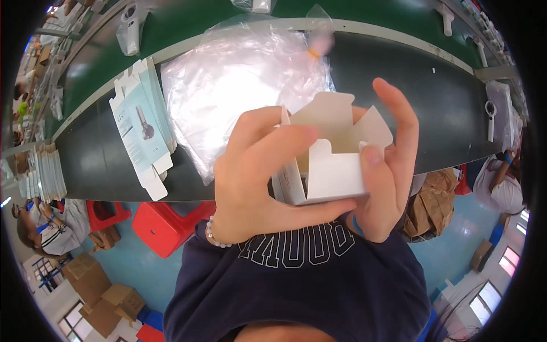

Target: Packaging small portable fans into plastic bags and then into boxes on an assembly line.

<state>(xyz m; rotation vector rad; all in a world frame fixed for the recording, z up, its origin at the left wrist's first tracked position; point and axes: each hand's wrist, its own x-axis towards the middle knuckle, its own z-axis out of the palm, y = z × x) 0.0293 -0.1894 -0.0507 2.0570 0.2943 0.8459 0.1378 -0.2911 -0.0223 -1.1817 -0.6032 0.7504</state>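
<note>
A small white cardboard box is held up between my two hands, its end flaps standing apart so the pale inside shows. My left hand grips it from the left, with a finger over the rim and the thumb along the lower edge. On the other side, my right hand has its thumb pressed on the near wall by a flap; one finger sticks up and the others are partly hidden behind the box. Behind the hands lies a large clear plastic bag, tied with a yellow band.
Left of the bag, flat unfolded cartons lie stacked on the dark table. Wrapped white devices stand beyond, including one at far left. A red stool, brown paper and cardboard boxes are below the table. People sit at both sides.
</note>
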